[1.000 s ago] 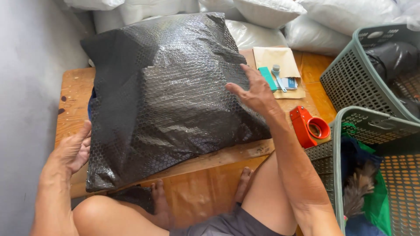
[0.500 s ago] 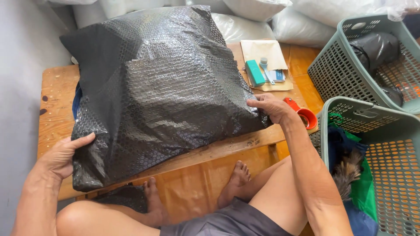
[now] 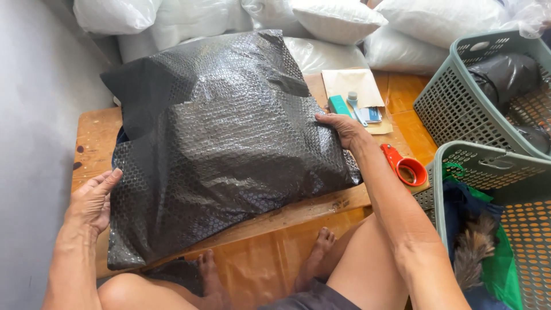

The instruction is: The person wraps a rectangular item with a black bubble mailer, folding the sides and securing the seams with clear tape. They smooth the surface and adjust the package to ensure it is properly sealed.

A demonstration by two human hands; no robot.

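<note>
I am sitting at a low wooden table [image 3: 92,138] with a large parcel [image 3: 224,138] wrapped in black bubble wrap lying across it. The parcel is covering most of the tabletop, its near left corner hanging past the front edge.

My left hand [image 3: 92,201] is lying open, fingers spread and flat, against the parcel's left side near that low corner; it is touching the wrap, not gripping it. My right hand [image 3: 340,127] is resting on the parcel's right edge, fingers curled loosely over the wrap; whether it is pinching the film, I cannot tell.

Just beyond my right hand, a tan envelope [image 3: 351,85] is lying on the table with a teal box [image 3: 340,105] and a small brush-like tool [image 3: 356,108] on it. A red tape dispenser [image 3: 405,165] is sitting near my right forearm at the table's right end. Two grey-green baskets [image 3: 459,103] are standing to the right, the nearer one holding green cloth and a feather duster [image 3: 472,252]. White stuffed bags [image 3: 338,20] are piled behind the table.
</note>
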